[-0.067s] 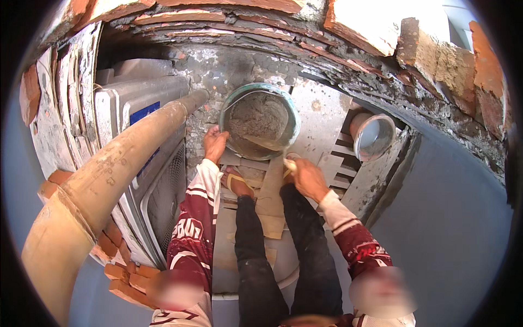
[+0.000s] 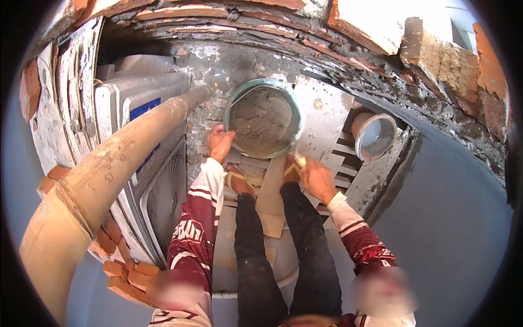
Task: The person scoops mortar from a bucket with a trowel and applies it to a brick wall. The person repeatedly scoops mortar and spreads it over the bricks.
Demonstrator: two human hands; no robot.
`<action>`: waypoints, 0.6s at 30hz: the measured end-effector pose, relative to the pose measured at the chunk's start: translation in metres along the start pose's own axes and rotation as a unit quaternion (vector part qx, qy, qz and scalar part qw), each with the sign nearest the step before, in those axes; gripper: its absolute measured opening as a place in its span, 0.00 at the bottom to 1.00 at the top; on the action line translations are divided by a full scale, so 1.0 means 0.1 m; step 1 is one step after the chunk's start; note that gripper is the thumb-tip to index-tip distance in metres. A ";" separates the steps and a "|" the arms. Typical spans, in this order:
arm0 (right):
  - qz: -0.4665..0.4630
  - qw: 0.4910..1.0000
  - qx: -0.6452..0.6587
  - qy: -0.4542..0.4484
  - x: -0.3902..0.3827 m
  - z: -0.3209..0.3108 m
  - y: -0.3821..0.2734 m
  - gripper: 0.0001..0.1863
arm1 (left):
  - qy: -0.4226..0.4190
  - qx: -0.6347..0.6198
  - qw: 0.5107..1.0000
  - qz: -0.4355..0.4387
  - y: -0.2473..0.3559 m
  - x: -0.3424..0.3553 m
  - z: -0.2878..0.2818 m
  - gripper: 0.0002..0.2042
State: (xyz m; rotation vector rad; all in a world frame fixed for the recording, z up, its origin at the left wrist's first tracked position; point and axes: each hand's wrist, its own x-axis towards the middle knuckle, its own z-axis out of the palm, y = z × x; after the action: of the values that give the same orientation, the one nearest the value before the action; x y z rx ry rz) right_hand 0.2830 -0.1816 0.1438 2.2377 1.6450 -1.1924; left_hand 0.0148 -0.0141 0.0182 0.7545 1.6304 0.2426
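A green round bucket point(image 2: 298, 128) holds grey wet mortar point(image 2: 261, 122) with a rough, lumpy surface. My left hand point(image 2: 221, 144) is closed at the bucket's near left rim, thumb and fingers against its edge. Just outside the near right rim, my right hand point(image 2: 318, 179) wraps round the pale handle point(image 2: 299, 160) of what looks like a trowel. Its blade is thin and blurred from this angle, close beside the bucket wall.
At left stand an air-conditioner outdoor unit point(image 2: 163, 180) and a thick tan pipe point(image 2: 125, 147). A smaller bucket point(image 2: 376, 136) sits right, beside slats. Rough brickwork point(image 2: 256, 24) runs along the far side. My sandalled feet point(image 2: 239, 182) stand on flat boards near the bucket.
My right hand and the trowel have shifted right and slightly down, away from the bucket's near edge. My left hand stays at the rim. The view has moved slightly.
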 end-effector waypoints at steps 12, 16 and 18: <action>-0.019 0.970 -0.113 -0.216 1.50 0.02 0.27 0.24 | 0.040 -0.065 0.997 0.023 -0.08 -0.47 0.53 0.13; -0.069 0.961 -0.028 -0.265 1.30 0.15 -0.24 0.23 | 0.033 -0.041 0.997 0.047 -0.26 -0.43 0.43 0.11; -0.025 0.966 0.063 -0.251 1.23 0.40 -0.15 0.23 | 0.037 0.008 0.995 0.087 -0.23 -0.37 0.40 0.11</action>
State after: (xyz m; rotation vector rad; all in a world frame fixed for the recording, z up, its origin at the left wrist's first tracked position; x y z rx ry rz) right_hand 0.2622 -0.1032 0.0422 1.7510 1.4571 -1.7396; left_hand 0.0455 -0.0643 0.0267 0.9112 1.6399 0.3866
